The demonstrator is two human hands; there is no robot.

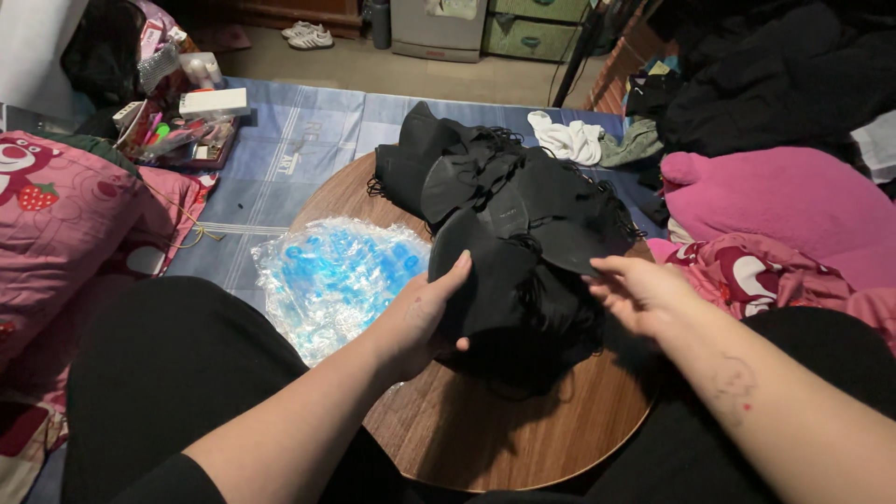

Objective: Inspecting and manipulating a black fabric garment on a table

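Observation:
A pile of black face masks (pixel 509 201) with thin ear loops covers the back and middle of a round wooden table (pixel 485 429). My left hand (pixel 425 322) grips the near left edge of the stack, thumb on top. My right hand (pixel 639 294) rests with fingers spread on the right side of the same stack, touching a mask's edge. A clear plastic bag with blue contents (pixel 336 275) lies on the table's left side, beside my left hand.
Pink printed cushions (pixel 65 215) lie at the left and a pink plush and blanket (pixel 775 201) at the right. A cluttered tray with boxes (pixel 187 126) sits at the back left on a blue mat. White and grey cloths (pixel 583 140) lie behind the masks.

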